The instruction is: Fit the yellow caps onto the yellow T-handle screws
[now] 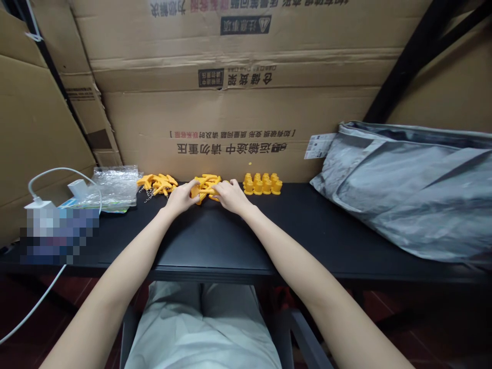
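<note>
So both hands are out over the black table (215, 241), arms stretched forward, meeting near the back edge. The left hand (182, 198) has its thumb and fingers closed around a yellow part (203, 191), and the right hand (229, 197) has its fingertips pinched on the right end of it. At this size I honestly can't tell if that's one part or two pressed together. It sits right between the hands, just in front of a heap (210, 178) of loose yellow bits, and the fingers cover a good chunk of it. Just left of the left hand there's another yellow pile (157, 182), with thin chains (150, 194) trailing off it onto the table. Just right of the right hand is a neat block of yellow cylinders (263, 184), standing upright in rows. Behind everything is a big sheet of cardboard (238, 110) with upside-down Chinese print on it. Far right, a grey bag (407, 189) slumps on the table, white label (319, 145) poking out beside it. Over on the left you've got bubble wrap (115, 187), a white charger (41, 216) with a cable (63, 169) looping off it, plus a pixelated patch I can't make out.
</note>
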Demonstrator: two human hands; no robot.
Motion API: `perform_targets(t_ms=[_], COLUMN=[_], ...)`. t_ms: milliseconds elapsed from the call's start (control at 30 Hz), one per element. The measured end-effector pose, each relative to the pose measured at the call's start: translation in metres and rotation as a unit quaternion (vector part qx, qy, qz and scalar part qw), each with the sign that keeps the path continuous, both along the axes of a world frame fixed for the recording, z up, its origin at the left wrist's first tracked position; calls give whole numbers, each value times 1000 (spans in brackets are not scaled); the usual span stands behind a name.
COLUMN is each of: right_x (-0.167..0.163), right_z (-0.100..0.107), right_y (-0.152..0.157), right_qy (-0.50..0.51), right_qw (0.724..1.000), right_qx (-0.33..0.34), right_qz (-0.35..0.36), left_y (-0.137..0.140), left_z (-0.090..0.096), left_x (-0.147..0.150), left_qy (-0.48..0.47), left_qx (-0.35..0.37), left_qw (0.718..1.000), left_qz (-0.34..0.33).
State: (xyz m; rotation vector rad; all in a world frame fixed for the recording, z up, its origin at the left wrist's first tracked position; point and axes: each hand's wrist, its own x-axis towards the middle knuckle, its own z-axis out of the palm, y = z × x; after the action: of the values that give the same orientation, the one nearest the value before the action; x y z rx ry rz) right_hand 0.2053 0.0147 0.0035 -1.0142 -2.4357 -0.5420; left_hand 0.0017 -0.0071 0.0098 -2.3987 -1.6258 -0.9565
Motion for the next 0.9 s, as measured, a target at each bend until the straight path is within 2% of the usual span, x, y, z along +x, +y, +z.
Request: perform_targets(t_ms=[200,433,667,833,900], right_x=[1,-3,-8,-8,-6], right_z=[-4,-5,1,5,5], right_y=[3,1,-4,-8,-7], right_qy=[45,63,22,-10,-13], right_qw=[999,997,999,997,996], right_qx=[-24,-41,3,65,75], right_qz=[-10,-14,-36,-38,-36], left_y=[2,13,25,27,25], left_z=[-5,-8,-14,-22,-23], left_x=[1,-6,-13,-11,-9], left_qy=[-12,-34,-151,-209,-210], left_qx=[48,34,-16,-110,-121], left_qw=[998,999,987,970,969], left_qz=[41,-7,-47,-52,-48])
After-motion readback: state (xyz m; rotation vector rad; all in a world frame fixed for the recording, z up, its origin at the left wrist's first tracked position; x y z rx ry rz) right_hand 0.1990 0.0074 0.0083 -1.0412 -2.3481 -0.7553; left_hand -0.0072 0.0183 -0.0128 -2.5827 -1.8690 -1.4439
